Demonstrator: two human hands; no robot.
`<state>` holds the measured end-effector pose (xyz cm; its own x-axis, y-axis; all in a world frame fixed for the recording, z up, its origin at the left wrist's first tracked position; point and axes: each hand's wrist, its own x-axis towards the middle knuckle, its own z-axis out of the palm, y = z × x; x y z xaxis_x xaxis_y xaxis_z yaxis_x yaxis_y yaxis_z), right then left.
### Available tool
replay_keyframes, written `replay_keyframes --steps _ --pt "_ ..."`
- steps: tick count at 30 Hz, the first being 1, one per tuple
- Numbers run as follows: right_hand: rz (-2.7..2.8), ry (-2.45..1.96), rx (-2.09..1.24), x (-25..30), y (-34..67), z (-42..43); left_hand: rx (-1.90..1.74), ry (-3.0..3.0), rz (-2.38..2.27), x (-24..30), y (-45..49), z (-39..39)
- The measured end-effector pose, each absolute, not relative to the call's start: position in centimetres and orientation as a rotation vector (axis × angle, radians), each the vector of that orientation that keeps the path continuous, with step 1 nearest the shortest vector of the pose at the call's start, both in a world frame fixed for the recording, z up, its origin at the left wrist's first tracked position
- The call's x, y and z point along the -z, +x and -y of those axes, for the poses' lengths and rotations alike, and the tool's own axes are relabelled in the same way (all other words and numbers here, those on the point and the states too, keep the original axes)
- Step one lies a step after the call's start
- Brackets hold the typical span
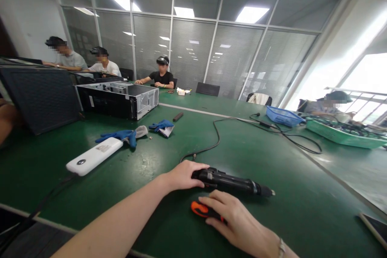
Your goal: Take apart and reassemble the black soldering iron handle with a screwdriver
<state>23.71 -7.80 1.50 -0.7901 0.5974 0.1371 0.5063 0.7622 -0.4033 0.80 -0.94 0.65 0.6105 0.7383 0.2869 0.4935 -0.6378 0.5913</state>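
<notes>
My left hand (pixel 185 175) is wrapped round the rear end of a black corded electric screwdriver (pixel 234 181), which lies along the green table with its tip pointing right. From its rear a black cable (pixel 218 137) curves away to the far right. Just in front of it, my right hand (pixel 231 214) is closed over a tool with an orange and black handle (pixel 200 209). Its orange end sticks out to the left; the palm and fingers hide the rest, so its kind is unclear.
A white power bank (pixel 95 156) and blue work gloves (pixel 130 138) lie to the left. Behind them stands an opened computer case (pixel 117 98) beside a dark panel (pixel 45 98). Blue (pixel 284 117) and green (pixel 341 135) baskets sit at the right. Several people sit round the table.
</notes>
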Motion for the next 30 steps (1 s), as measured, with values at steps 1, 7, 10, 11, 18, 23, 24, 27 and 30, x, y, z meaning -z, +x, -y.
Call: replay_keyframes --steps 1,7,10,11,18,23,24,27,30 --pt "2.682 -0.869 -0.518 -1.6 23.8 7.6 -0.713 2.384 -0.977 -0.7 0.8 0.9" --pt "2.373 -0.973 -0.271 -1.8 27.6 3.9 -0.685 2.408 -1.022 -0.6 0.7 0.9" --pt "2.349 -1.057 -0.165 -1.6 30.7 1.6 -0.685 2.404 -1.018 -0.7 0.8 1.0" --pt "2.382 -1.066 -0.175 -1.4 31.5 1.1 -0.683 2.400 -1.019 -0.7 0.8 1.1" --pt "2.505 -1.066 -0.083 -0.5 33.0 1.2 -0.745 2.454 -1.061 -0.7 0.9 1.1" --pt "2.512 -1.194 0.102 1.1 34.8 0.7 -0.845 2.434 -1.184 -0.6 0.6 0.7" --pt "2.477 -1.255 0.137 1.6 35.7 0.1 -0.861 2.437 -1.196 -0.6 0.5 0.7" --pt "2.295 -1.528 0.250 3.1 39.5 -2.2 -0.886 2.455 -1.194 -0.6 0.4 0.5" --pt "1.946 -1.982 0.360 4.0 44.4 -5.0 -0.890 2.483 -1.152 -0.5 0.4 0.5"
